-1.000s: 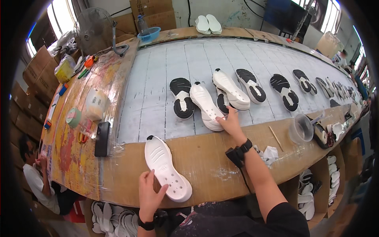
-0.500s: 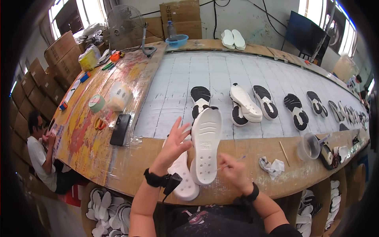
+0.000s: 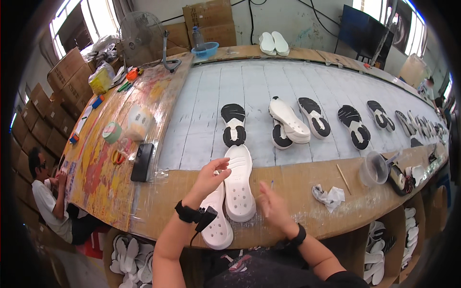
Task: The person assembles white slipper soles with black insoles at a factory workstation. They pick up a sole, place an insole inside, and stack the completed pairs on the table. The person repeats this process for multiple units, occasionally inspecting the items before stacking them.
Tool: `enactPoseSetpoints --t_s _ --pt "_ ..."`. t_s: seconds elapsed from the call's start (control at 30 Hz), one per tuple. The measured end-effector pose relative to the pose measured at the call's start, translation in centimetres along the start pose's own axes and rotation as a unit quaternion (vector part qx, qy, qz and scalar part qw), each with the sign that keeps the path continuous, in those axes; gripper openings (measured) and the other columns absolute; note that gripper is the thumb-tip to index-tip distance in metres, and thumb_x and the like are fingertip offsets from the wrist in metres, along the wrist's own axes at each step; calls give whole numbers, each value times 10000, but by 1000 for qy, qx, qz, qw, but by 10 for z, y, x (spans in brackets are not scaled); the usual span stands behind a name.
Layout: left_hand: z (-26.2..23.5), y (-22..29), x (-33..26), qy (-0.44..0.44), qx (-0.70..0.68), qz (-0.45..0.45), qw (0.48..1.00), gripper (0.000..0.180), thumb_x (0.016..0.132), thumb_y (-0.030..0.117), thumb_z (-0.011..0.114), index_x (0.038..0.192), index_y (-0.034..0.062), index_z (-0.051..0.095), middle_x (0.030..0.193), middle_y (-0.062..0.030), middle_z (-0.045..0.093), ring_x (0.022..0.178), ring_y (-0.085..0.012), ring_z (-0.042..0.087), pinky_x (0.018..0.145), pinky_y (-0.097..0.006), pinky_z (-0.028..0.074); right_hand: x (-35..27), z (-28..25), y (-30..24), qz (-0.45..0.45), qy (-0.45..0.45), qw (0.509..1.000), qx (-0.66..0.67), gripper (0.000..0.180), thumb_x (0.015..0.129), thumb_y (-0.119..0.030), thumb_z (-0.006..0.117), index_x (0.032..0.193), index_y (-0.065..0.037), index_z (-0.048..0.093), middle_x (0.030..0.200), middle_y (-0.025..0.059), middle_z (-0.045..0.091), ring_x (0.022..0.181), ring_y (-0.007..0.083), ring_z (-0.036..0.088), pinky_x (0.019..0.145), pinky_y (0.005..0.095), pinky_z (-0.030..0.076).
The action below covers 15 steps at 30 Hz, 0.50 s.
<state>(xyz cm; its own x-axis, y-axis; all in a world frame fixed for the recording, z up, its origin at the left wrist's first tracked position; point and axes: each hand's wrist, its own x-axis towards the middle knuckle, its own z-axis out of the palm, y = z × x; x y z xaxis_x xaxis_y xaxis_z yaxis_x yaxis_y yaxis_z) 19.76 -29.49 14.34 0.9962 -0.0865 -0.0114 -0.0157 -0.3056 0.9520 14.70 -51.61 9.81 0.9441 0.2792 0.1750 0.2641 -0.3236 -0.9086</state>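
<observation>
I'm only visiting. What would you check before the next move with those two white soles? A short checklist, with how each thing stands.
- Right sole in plain view: ok, nearly all of it shows.
- Right sole clear of left sole: not ok, they overlap in view.
- Left grip closed on right sole: cannot tell; they overlap in view.
- Right grip clear of right sole: ok, a gap shows.
- Right sole flat on table: cannot tell.

At the back left, a round wire fan (image 3: 140, 38) stands near a blue basin (image 3: 207, 52) with a clear bottle (image 3: 197, 38). Nearer, a black phone (image 3: 142, 163) lies beside scissors (image 3: 117, 157). Cardboard boxes (image 3: 72, 79) line the left; a dark screen (image 3: 362, 32) stands back right.
</observation>
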Motion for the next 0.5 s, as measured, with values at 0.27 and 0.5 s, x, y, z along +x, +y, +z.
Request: enactPoseSetpoints --t_s 0.27,0.5 --pt "5 -40 42 67 231 81 967 610 806 231 587 1294 -26 325 1277 -216 378 1175 -316 383 956 -348 329 29 3 12 143 -79 895 416 679 701 34 545 1309 97 251 1311 212 375 1158 221 439 917 299 395" --pt "13 12 33 1 -100 -34 994 601 902 314 483 1345 5 221 1305 -126 373 1176 -179 377 958 -298 323 -12 -21 -2 -117 -17 992 40 499 679 53 503 1177 43 479 1112 191 553 932 267 573 816 316 442"
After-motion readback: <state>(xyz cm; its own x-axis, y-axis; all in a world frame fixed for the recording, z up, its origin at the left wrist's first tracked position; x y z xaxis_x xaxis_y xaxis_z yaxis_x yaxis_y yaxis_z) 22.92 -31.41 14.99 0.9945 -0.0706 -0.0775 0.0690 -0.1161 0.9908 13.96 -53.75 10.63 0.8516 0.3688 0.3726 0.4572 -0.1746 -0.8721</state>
